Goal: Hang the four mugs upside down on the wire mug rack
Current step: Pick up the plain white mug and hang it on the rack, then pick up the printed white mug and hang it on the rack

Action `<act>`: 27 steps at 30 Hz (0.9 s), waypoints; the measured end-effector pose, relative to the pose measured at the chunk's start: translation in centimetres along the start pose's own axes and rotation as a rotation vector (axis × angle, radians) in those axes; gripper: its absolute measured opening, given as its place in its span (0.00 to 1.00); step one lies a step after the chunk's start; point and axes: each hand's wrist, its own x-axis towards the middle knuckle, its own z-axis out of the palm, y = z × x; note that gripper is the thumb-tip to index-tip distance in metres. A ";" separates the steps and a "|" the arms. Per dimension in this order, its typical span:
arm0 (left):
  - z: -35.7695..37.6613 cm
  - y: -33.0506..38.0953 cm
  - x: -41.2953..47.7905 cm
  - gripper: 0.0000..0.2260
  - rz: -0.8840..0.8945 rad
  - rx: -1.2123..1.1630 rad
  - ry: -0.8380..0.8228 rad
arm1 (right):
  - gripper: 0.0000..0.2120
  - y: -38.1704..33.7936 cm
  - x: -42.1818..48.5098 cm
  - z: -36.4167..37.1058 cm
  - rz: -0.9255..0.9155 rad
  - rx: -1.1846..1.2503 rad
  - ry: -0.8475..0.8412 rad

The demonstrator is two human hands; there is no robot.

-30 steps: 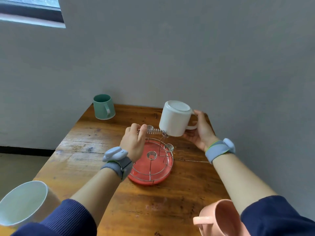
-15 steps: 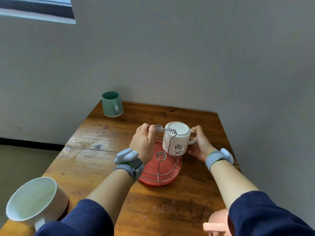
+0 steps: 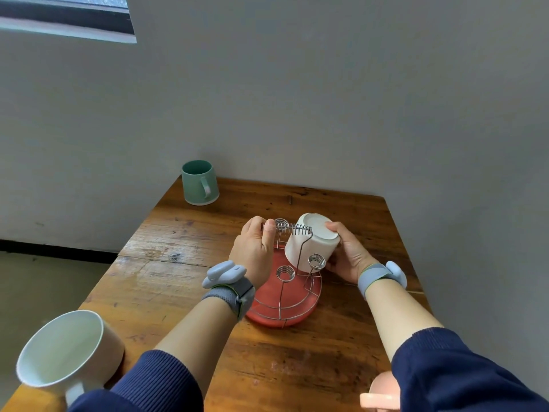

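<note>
The wooden table (image 3: 184, 281) carries everything, and the wire mug rack (image 3: 292, 275) on its red round base (image 3: 285, 304) stands at its middle; every place below is told from that rack. Far behind the rack to the left, by the wall, a green mug (image 3: 199, 182) stands upright. In front of the rack to the left, at the table's near edge, a large white mug (image 3: 66, 352) stands open side up; in front to the right, a pink mug (image 3: 383, 395) shows only in part behind the sleeve.

The step in hand looks like the first hanging: a white mug (image 3: 310, 243) sits bottom up and tilted over the rack's right rear side, probably over a post, though the post is hidden. The right hand (image 3: 346, 257) is wrapped around its far side, fingers on base and wall. The left hand (image 3: 255, 252) pinches the rack's coiled top handle (image 3: 292, 228), steadying it.

Next, the mug likely needs settling, then letting go; three mugs remain.
</note>
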 end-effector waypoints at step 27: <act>-2.8 -2.6 -2.0 0.19 0.084 0.232 -0.220 | 0.21 -2.7 -10.1 7.0 -0.824 -1.196 0.209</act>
